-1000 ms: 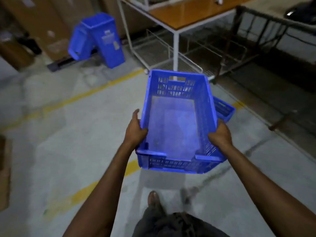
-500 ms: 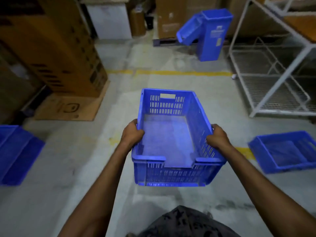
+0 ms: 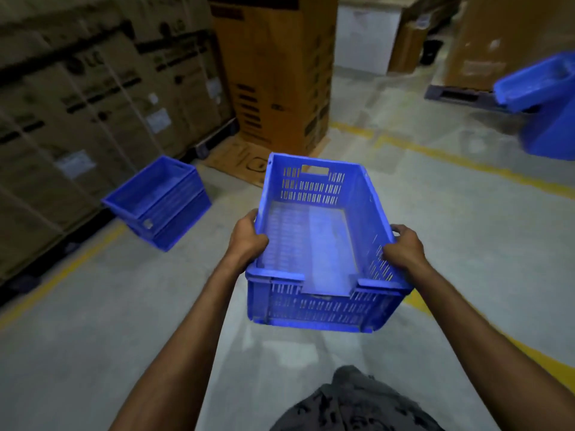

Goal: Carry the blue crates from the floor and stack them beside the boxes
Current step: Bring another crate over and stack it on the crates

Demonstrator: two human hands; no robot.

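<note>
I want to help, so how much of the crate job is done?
Some is done: a small stack of crates already sits beside the boxes. Right now the left hand and right hand grip an empty crate. It still has to go onto that stack. Any more on the floor are out of view.

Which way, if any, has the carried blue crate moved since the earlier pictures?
Yes. The carried crate, gripped by the left hand and right hand, has swung leftwards, away from the blue bin towards the tall cardboard box.

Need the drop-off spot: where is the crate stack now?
In the head view, the crate stack sits on the floor at left, beside the cardboard boxes, left of the held crate.
</note>
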